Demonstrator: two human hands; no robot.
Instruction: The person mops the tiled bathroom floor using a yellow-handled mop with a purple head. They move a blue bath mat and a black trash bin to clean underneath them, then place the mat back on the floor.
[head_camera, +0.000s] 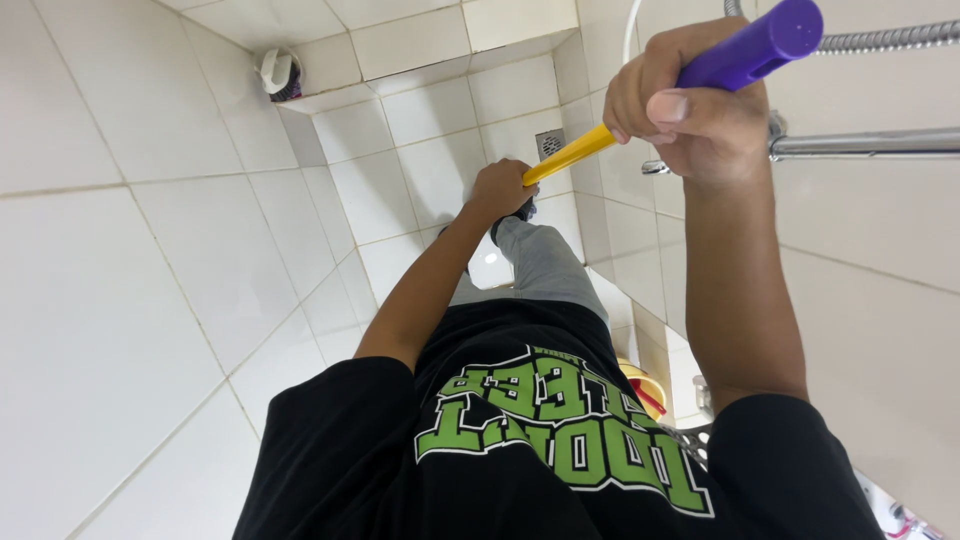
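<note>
Centre frame, our left hand (497, 190) and, upper right, our right hand (690, 105) grip a yellow-and-purple mop handle (640, 110), fists closed; the tiled floor (430, 170) shows no visible cleaning progress.

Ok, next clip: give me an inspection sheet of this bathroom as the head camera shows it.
Surface: white tiled floor with a square metal drain near the far corner; the foot of the long tool is hidden.
Job's things: long handle, yellow shaft with a purple grip end.
Clutter: small white and dark object on the corner ledge; yellow bucket low on the right, partly hidden.
Grippers: left hand is closed around the yellow shaft lower down; right hand is closed around it where yellow meets purple.
Cables: metal shower hose; white cord.
Surroundings: white tiled walls; chrome pipe on the right wall.
</note>
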